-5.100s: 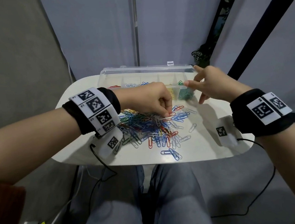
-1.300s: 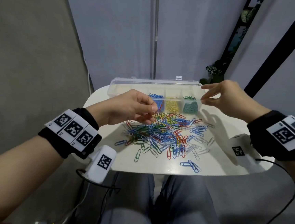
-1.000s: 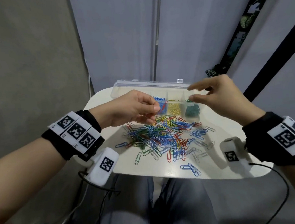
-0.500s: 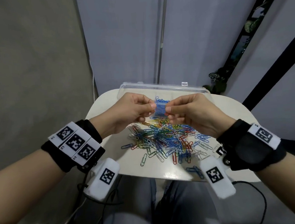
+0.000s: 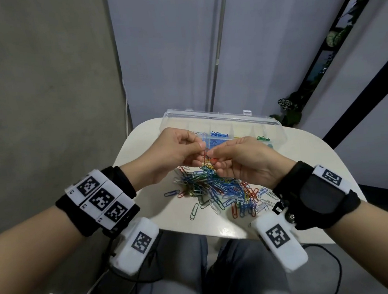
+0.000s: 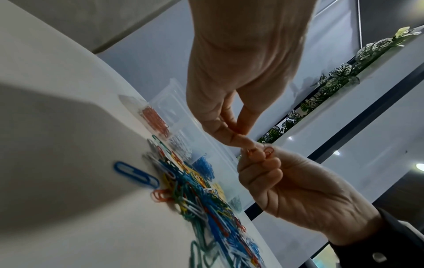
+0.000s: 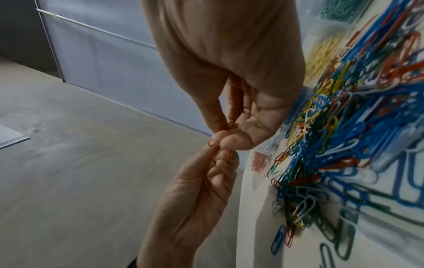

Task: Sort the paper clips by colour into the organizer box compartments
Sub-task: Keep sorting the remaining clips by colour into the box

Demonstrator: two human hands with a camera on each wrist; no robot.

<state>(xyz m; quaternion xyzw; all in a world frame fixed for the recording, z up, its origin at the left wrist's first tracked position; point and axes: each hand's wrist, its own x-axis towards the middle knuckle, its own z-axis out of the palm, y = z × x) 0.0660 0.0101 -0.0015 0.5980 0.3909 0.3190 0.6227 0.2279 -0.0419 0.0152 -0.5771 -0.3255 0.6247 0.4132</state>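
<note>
The counter (image 5: pixel 307 165) is a pale cream surface with rounded corners, occupying the centre of the head view. A loose heap of paper clips (image 5: pixel 225 191) in blue, green, red, yellow and white lies directly on it, at mid-frame. Single clips lie apart at the heap's lower left edge, among them a blue clip (image 5: pixel 171 193). A clear plastic organizer box (image 5: pixel 278 130) rests on the counter's far edge, above the heap in the frame, its compartments holding clips grouped by colour.
</note>
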